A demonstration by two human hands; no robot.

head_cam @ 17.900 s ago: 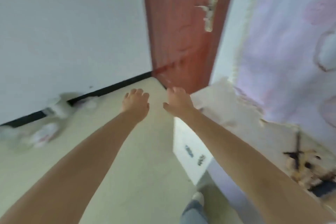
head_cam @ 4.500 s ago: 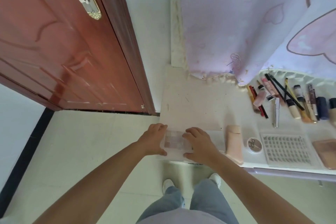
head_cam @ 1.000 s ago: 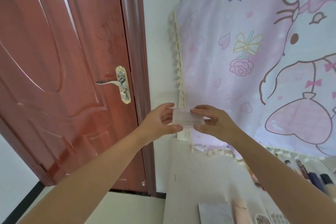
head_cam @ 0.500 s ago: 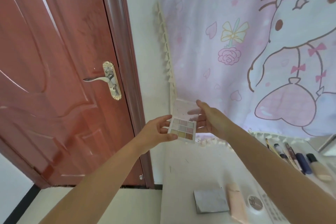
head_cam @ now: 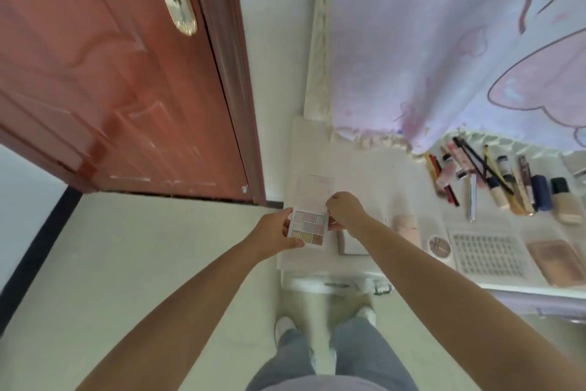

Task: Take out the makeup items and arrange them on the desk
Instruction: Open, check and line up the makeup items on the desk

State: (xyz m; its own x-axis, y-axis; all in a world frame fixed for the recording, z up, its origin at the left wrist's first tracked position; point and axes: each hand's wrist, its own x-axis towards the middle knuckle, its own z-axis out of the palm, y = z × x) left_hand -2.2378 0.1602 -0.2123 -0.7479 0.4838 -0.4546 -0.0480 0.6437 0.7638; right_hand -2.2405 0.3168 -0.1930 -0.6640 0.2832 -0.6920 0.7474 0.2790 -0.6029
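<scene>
Open palette (head_cam: 308, 228) is gripped at its left edge by left hand (head_cam: 275, 236); its right edge is pinched by right hand (head_cam: 344, 210), over desk (head_cam: 364, 175) near-left corner.

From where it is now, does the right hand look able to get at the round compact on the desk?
Probably yes: the round compact lies uncovered just beside the right forearm, but the right hand first must release the nine-pan eyeshadow palette.
</scene>
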